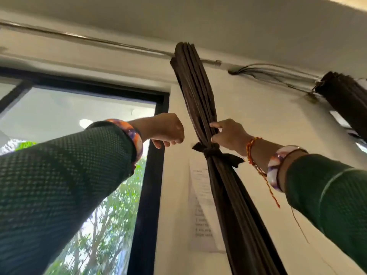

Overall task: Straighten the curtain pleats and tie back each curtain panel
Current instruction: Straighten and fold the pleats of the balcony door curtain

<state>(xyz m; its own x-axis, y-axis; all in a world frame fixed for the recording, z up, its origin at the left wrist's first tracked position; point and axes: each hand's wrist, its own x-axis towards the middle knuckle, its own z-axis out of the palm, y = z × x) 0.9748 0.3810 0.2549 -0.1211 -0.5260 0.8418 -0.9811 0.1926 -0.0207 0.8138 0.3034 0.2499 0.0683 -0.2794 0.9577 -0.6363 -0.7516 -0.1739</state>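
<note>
**Brown curtain bundled and knotted beside window**

Brown fabric, matte, folded into narrow flat pleats: the curtain [198,92] hangs from a thin metal rod [99,41] against the white wall [258,108], just right of the dark window frame [153,175]. Its long axis runs from the rod near the ceiling downward, slanting toward the lower right of the view. A tie [213,152] of the same dark cloth cinches the pleats into a tight bundle at mid-height; short loose ends stick out on both sides of the knot.

Right hand [228,133] grips the pleats just above the tie, fingers curled round the right edge of the bundle. Left hand [166,132] sits near the curtain's left side, apart from it, fingers curled in on nothing.

Both wrists carry glossy marbled bangles below green textured sleeves; the right wrist also has a red-and-yellow thread [256,155].

A printed paper sheet [200,205] is stuck to the wall, partly behind the curtain. Second dark curtain [345,100] hangs at far right.
</note>
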